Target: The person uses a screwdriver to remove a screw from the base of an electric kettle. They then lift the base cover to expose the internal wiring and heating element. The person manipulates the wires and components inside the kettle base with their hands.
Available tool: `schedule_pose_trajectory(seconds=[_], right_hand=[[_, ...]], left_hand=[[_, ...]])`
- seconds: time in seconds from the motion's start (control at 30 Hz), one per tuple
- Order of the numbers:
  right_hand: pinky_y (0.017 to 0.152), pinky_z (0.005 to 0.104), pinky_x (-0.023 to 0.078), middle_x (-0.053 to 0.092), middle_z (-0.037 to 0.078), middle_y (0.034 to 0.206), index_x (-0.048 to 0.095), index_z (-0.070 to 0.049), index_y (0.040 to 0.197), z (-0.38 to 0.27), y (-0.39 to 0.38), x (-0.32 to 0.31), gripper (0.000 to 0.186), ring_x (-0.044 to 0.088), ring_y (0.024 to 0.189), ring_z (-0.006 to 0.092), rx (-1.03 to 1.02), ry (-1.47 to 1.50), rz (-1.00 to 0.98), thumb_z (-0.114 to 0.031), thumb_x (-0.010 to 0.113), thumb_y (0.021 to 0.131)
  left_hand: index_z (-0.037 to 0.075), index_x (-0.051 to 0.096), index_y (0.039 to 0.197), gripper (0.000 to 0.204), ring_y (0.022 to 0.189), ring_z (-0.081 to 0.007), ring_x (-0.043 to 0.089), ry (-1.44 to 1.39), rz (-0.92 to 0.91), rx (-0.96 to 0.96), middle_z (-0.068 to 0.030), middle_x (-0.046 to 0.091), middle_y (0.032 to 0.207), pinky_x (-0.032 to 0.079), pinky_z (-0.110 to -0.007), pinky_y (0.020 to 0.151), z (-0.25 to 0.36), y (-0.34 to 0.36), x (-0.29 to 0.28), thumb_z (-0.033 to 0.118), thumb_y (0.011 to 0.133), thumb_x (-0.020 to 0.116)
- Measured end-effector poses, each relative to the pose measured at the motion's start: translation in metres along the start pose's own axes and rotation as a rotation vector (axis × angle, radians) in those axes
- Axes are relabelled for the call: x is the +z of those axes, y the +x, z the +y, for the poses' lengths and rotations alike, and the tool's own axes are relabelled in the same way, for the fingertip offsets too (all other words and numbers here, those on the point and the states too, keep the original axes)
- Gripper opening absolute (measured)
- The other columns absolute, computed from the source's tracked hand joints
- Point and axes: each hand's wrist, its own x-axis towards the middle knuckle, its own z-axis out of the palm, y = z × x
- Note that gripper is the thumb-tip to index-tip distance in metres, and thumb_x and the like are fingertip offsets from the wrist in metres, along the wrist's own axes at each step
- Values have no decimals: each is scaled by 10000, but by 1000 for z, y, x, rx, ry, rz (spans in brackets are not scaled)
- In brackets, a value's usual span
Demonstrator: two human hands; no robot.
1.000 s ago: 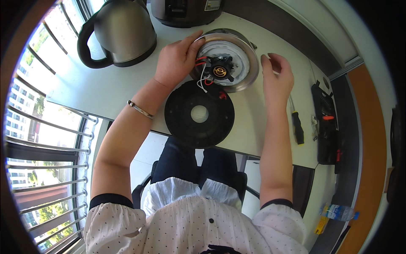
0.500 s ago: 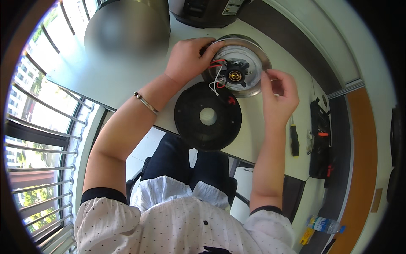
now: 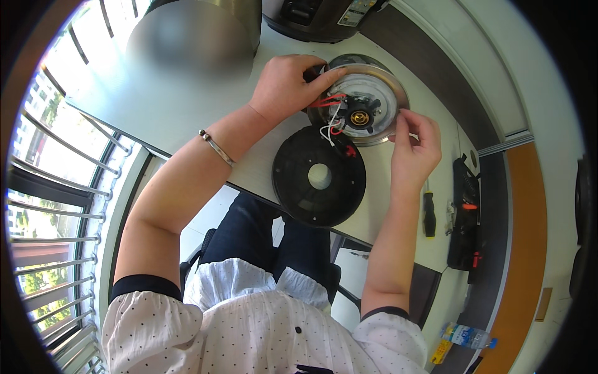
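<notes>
upper centre of the frame: round silver kettle base lies on the white table, underside up, brass centre contact and red and white wires exposed. left hand rests on the base's left rim, fingers curled together over the edge, fingertips touching the metal near the red wires. right hand sits at the base's lower right rim, thumb and forefinger pinched together at the edge; can't tell if they hold anything small. black round cover plate with a centre hole lies flat just below the base, touching or nearly touching it, near the table's front edge. steel kettle body stands at upper left, blurred. screwdriver with black handle lies right of the right wrist, black tool case further right. bracelet on the left wrist.
</notes>
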Motion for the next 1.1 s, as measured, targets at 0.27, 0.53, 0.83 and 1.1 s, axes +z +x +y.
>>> schedule_pose_trajectory(seconds=[0.27, 0.53, 0.83, 1.1], right_hand=[[529, 228, 494, 565, 61, 823, 645, -19, 839, 13, 4, 1, 99, 587, 648, 129, -56, -39, 30, 39, 633, 760], [559, 228, 501, 562, 62, 842, 648, -19, 844, 10, 4, 0, 97, 589, 653, 127, -10, 10, 5, 24, 640, 758], [551, 217, 483, 563, 56, 857, 654, -22, 856, 0, 4, -5, 112, 573, 674, 108, 27, 19, -38, -23, 661, 745], [548, 213, 457, 557, 50, 845, 650, -26, 883, -2, 2, -7, 187, 535, 653, 92, -25, 112, -173, -38, 678, 699]], left_hand=[[54, 674, 897, 508, 608, -252, 616, 99, -44, 10, -101, 616, 635, 488, -328, 559, 0, 0, -2, 524, 703, 667], [69, 621, 1084, 559, 580, -230, 606, 228, -151, -82, -101, 618, 613, 466, -327, 552, 6, -1, -5, 532, 772, 589], [23, 587, 1136, 548, 654, -197, 613, 125, -211, -159, -110, 639, 700, 462, -294, 611, 6, 2, 1, 476, 828, 568], [35, 635, 1018, 639, 688, -279, 620, 24, -130, -178, -112, 630, 663, 479, -356, 639, -5, 4, 5, 615, 782, 511]])
